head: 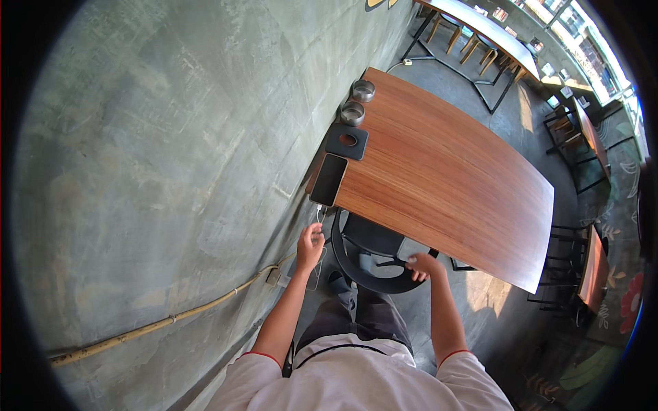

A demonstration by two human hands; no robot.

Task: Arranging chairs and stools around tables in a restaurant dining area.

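Observation:
My left hand (310, 248) is raised beside the concrete wall, its fingers loosely curled and a little blurred. Close to its fingertips, a white charging cable (319, 213) hangs from the lower end of a smartphone (329, 180) with a dark screen. The phone lies on the near left corner of a wooden table (442, 169). My right hand (425, 265) hovers by the curved back of a black chair (378, 282), fingers apart and nothing in them; whether it touches the chair is unclear. The chair's seat reaches partly under the tabletop.
Beyond the phone, a black square holder (347, 142) with a round hole and two metal ashtrays (352, 113) line the wall side. A yellowed pipe (200, 310) runs along the wall to a socket box (274, 277). Further tables (593, 272) with seats stand right and behind.

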